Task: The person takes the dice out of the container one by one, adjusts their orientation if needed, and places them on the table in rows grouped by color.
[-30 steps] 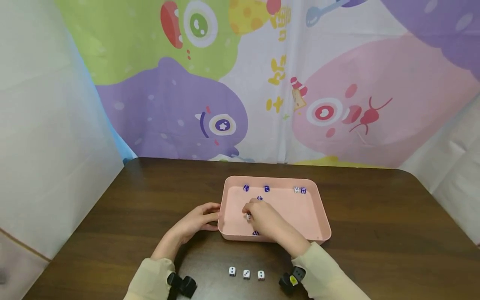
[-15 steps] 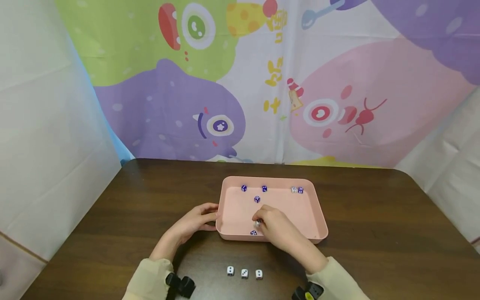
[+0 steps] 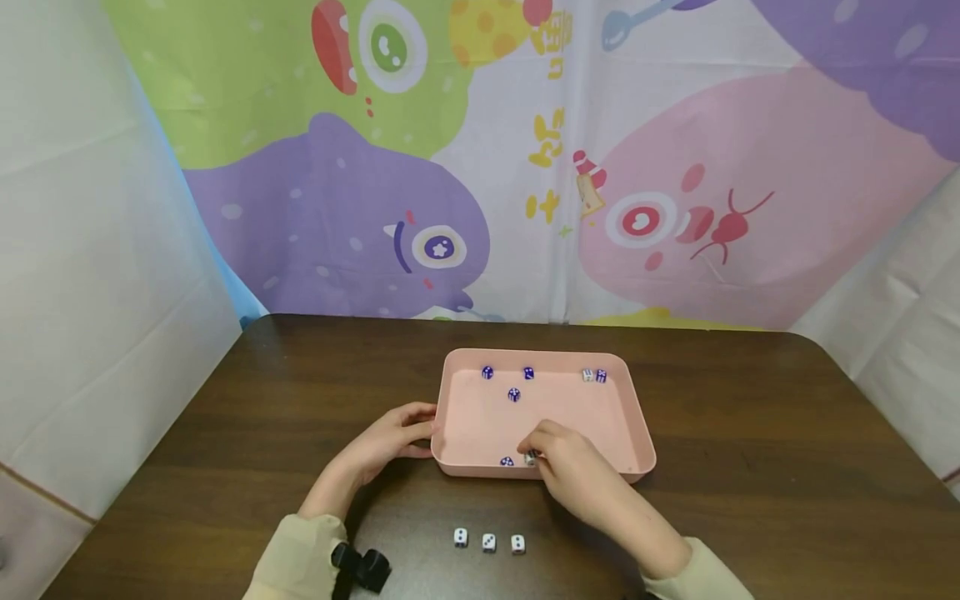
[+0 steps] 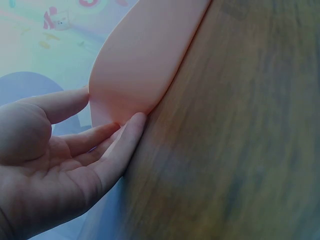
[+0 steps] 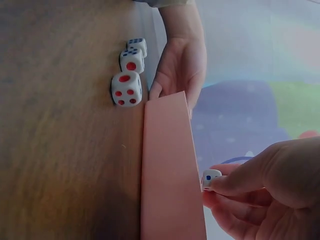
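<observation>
Cartoon-print backdrop point(image 3: 337, 217) hangs behind a dark wood-grain table point(image 3: 720, 417). On the table: shallow pink tray point(image 3: 577, 412) with blue dice point(image 3: 513, 395) scattered inside; one sits right beside a loose white die point(image 3: 588, 376) near the far wall. Three white dice point(image 3: 489, 543) form a row on the tabletop, on the near side of the tray.

Right hand point(image 3: 577, 471): thumb and fingers pinch the held white die point(image 5: 208, 177), just inside the tray's near wall; whether it touches the wall, cannot tell. Left hand point(image 3: 390, 437): fingers extended, thumb and fingertips against the tray's left wall.

Handling (judged): die light, rigid, not fragile; smooth faces and rounded corners could slip or roll. Best hold: fingertips on two opposite flat faces. Tray probably light, stiff plastic, liable to slide if nudged; steady it by a side wall.
</observation>
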`<action>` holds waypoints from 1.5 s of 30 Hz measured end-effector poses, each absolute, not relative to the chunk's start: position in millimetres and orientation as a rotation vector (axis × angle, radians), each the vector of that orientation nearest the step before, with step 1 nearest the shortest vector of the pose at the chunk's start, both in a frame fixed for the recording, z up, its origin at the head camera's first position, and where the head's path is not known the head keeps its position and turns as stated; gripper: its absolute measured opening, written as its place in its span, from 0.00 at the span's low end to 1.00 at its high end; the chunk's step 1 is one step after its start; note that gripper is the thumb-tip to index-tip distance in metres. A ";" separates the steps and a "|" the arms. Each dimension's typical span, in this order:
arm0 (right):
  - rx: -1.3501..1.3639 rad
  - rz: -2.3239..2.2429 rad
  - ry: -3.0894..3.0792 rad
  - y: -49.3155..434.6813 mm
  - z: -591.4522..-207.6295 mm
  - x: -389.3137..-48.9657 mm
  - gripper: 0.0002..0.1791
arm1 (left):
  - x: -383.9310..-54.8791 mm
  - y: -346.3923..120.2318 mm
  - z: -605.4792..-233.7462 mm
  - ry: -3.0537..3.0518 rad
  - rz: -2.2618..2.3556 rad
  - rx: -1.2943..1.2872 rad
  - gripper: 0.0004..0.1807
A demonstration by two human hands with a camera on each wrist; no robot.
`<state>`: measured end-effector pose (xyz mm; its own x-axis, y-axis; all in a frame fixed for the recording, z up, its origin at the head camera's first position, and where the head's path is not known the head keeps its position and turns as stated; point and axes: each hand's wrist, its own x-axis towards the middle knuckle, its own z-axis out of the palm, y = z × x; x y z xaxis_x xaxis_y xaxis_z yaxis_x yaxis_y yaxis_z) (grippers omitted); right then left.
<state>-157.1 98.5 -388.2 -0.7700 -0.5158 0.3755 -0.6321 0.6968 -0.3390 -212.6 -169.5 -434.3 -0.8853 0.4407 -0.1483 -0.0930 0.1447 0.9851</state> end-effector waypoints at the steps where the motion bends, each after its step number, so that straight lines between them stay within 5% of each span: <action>1: 0.917 0.662 -2.653 99.7 -388.5 -155.1 0.10 | -212.7 -169.5 -434.0 2.023 1.792 0.336 0.26; 45: 1.292 0.319 -2.931 106.2 -381.3 -123.5 0.09 | -212.3 -169.6 -433.2 2.028 1.778 0.335 0.26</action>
<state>-123.5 106.2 -381.3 -0.6753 -0.7375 0.0093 -0.7222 0.6586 -0.2112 -212.3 -169.6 -433.2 -0.8827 0.4444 -0.1525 -0.0931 0.1527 0.9839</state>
